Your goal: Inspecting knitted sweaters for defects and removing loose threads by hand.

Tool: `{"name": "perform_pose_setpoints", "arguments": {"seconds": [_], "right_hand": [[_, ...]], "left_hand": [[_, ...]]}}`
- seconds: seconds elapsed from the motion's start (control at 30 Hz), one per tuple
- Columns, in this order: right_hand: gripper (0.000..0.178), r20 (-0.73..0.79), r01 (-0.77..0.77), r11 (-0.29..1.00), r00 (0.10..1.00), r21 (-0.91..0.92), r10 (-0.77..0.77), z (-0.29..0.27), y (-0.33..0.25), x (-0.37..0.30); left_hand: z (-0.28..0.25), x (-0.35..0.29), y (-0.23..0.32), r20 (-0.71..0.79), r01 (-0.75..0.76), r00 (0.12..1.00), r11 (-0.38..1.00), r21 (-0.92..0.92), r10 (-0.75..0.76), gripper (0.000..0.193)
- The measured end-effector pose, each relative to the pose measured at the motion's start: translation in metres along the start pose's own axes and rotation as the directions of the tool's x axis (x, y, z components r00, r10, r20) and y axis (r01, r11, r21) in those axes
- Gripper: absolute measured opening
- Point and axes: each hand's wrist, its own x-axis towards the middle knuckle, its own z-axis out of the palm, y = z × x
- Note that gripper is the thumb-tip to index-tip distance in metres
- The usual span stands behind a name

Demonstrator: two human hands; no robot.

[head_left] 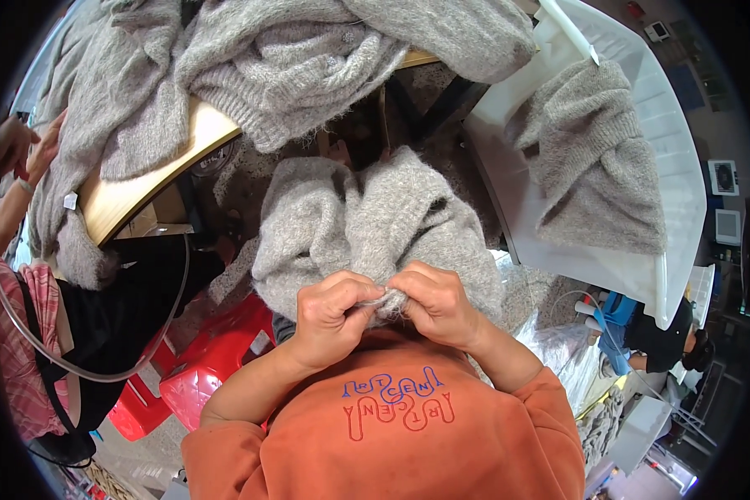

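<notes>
A grey fuzzy knitted sweater (pixel 408 208) lies spread over my lap, its folds falling toward the far side. Close to my chest, my left hand (pixel 335 312) and my right hand (pixel 435 302) pinch the near edge of the knit between thumbs and fingers. The two hands almost meet, with a small bunched bit of the knit showing between them. Whether a small tool or thread is in the fingers is hidden.
Ahead, a wooden-edged table (pixel 150 185) carries more grey knitwear (pixel 300 67). A white plastic bin (pixel 579 267) with a grey knit garment (pixel 600 158) stands at right. Red stools (pixel 221 375) are at left, beside a person in a pink plaid garment (pixel 25 350).
</notes>
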Motion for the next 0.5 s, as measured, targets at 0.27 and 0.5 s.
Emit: {"name": "perform_pose_setpoints", "arguments": {"seconds": [0.27,0.5], "right_hand": [[0.021,-0.184,0.105,0.975,0.973,-0.197,-0.142,0.012,-0.003,-0.008],[0.021,-0.242,0.136,0.977,0.955,-0.165,-0.174,0.014,-0.005,-0.002]], "left_hand": [[0.006,-0.002,0.003,-0.094,-0.252,0.956,0.942,0.222,0.277,0.022],[0.009,0.0,-0.006,-0.093,-0.45,0.841,0.785,0.426,0.533,0.023]]}}
